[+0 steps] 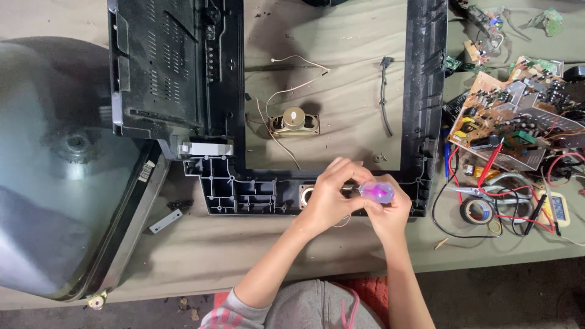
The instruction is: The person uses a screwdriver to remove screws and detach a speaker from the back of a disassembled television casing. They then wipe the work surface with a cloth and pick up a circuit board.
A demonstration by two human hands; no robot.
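My right hand point(390, 213) grips a screwdriver with a clear purple handle point(376, 192), its shaft pointing left into the bottom edge of a black plastic television front frame point(256, 186). My left hand point(332, 192) rests on that frame edge, fingers curled around the screwdriver shaft beside a small speaker mounted in the frame point(306, 196). A loose oval speaker point(294, 122) with thin wires lies inside the frame opening.
A large grey picture tube point(61, 164) lies at the left. A black rear housing point(164, 61) covers the frame's upper left. At the right sit a brown circuit board point(518, 122), scissors point(487, 190), a tape roll point(477, 210), wires and a meter point(557, 207).
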